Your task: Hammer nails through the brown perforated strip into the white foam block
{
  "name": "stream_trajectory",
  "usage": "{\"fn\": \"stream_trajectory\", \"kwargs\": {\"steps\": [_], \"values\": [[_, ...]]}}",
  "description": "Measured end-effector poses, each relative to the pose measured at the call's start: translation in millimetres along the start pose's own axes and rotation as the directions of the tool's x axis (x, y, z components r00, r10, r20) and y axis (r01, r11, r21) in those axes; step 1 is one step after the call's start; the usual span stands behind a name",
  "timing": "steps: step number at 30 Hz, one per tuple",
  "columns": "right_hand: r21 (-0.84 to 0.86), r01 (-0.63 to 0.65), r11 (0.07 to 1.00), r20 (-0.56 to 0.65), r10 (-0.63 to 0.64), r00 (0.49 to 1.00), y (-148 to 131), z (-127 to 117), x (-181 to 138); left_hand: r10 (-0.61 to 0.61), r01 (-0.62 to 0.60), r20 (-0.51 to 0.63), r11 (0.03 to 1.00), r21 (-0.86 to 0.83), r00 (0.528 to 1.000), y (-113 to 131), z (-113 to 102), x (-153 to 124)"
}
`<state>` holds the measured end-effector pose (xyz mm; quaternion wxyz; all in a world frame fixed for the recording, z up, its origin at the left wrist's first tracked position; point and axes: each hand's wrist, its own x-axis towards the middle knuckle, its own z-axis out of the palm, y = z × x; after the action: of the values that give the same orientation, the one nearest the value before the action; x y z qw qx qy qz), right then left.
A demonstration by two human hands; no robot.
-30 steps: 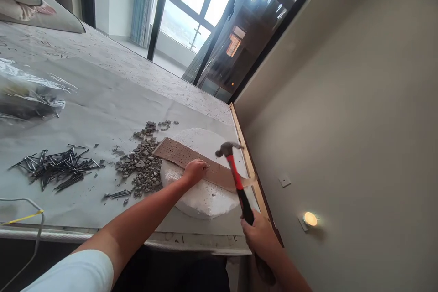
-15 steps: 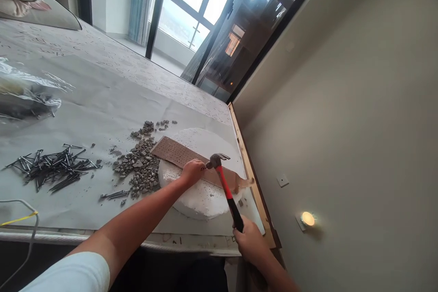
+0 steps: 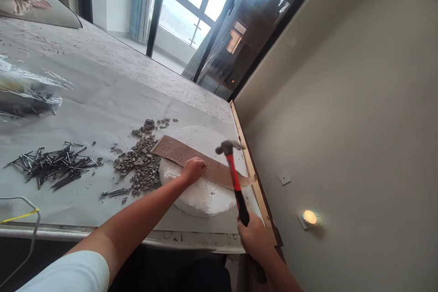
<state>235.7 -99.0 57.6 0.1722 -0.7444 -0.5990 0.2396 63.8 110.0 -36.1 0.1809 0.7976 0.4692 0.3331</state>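
Observation:
My right hand (image 3: 255,236) is wrapped round the black grip of a claw hammer (image 3: 233,171) with a red and black handle. The hammer's metal head is raised to the right of my left hand, slightly blurred. My left hand (image 3: 194,169) is closed in a pinch on a nail, mostly hidden by the fingers, over a brown strip (image 3: 176,149). Many small holes dot the strip's left part; its right end curls up. Under the strip lies a thick white round slab (image 3: 201,203) with a rough, crumbly surface.
Grey rubble (image 3: 142,164) is heaped left of the slab. Several loose nails (image 3: 116,192) lie beside it, with a big nail pile (image 3: 56,164) further left. A clear plastic bag (image 3: 29,93) sits at the far left. A wooden edge (image 3: 251,159) and wall (image 3: 335,123) bound the right side.
The hammer head has lifted away from my left hand's fingertips, up and to the right. My right hand has shifted slightly right and up. My left hand stays on the strip.

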Motion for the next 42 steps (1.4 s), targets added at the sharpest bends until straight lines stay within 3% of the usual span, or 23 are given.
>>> {"fn": "stream_trajectory", "kwargs": {"steps": [3,7,10,15,18,22,26,28,31,35,39,42], "values": [[-0.005,0.006,1.0,0.077,-0.006,0.997,0.2,3.3,-1.0,0.005,-0.005,0.028,1.0,0.0,1.0,-0.6,0.9,0.1],[0.005,-0.023,1.0,0.017,0.023,1.0,-4.0,-2.0,-1.2,0.018,-0.018,0.019,1.0,-0.015,1.0,0.9,0.0,0.2],[0.012,0.0,1.0,0.05,0.0,0.999,-3.5,-3.8,-0.4,0.005,-0.006,-0.005,0.998,-0.057,1.0,2.6,-3.6,-0.1],[0.042,-0.006,0.999,0.0,0.006,1.0,8.0,14.6,-1.6,-0.16,0.145,-0.049,0.963,-0.229,0.986,3.3,-14.1,2.4],[0.058,-0.011,0.998,0.043,0.008,0.999,11.7,26.0,-1.8,-0.28,0.25,-0.034,0.899,-0.36,0.959,2.1,-18.8,7.3],[0.065,-0.001,0.998,0.053,-0.002,0.999,12.0,25.6,0.0,-0.326,0.298,0.006,0.857,-0.42,0.945,0.7,-18.2,12.6],[0.281,-0.045,0.958,0.033,0.038,0.999,6.2,23.3,-7.9,-0.27,0.252,0.028,0.85,-0.462,0.962,4.6,-28.8,15.6],[0.505,-0.117,0.855,0.102,0.075,0.992,-2.9,28.4,-16.4,-0.209,0.177,-0.018,0.867,-0.466,0.978,4.9,-48.2,14.9],[0.766,-0.232,0.599,0.26,0.041,0.965,-24.2,39.5,-28.0,-0.146,0.092,-0.143,0.938,-0.334,0.979,-7.8,-92.5,4.9],[0.871,-0.319,0.373,0.378,-0.093,0.921,-50.4,52.5,-32.5,-0.217,0.229,-0.227,0.973,0.03,0.949,-54.1,-146.8,-38.6],[0.887,-0.351,0.3,0.406,-0.143,0.903,-53.1,66.9,-34.5,-0.333,0.282,0.098,0.897,0.34,0.938,-100.6,-165.6,-105.6],[0.899,-0.336,0.282,0.392,-0.17,0.904,-40.5,75.3,-38.6,-0.393,0.269,0.205,0.849,0.454,0.896,-114.8,-161.5,-142.4]]}}
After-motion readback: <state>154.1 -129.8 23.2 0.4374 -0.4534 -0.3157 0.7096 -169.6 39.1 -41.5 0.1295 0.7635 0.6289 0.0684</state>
